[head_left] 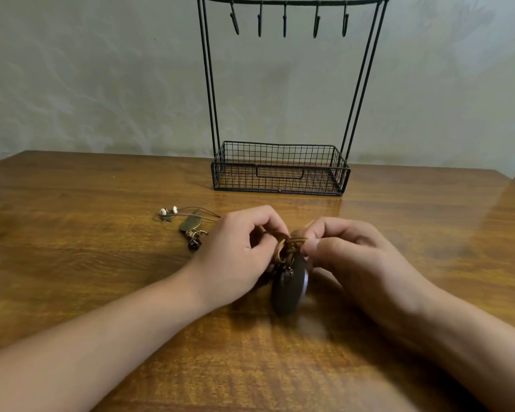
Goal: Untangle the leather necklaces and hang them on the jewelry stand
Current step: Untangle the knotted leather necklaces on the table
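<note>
both hands, left hand (238,248) and right hand (348,251), pinch the knotted brown leather cords (287,245); black wire jewelry stand (280,168) hooks bare, nothing hung yet.

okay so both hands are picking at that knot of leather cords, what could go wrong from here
Pulling both ways, the left hand and right hand could tighten the knot instead of loosening it. The round dark pendant hanging under it may swing against the table. Cords running to the charms could drag them along.

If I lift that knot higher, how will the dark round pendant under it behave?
The pendant hangs from the cord knot, so it will likely swing. It looks solid, probably heavy enough to tug the floppy cords taut.
</note>
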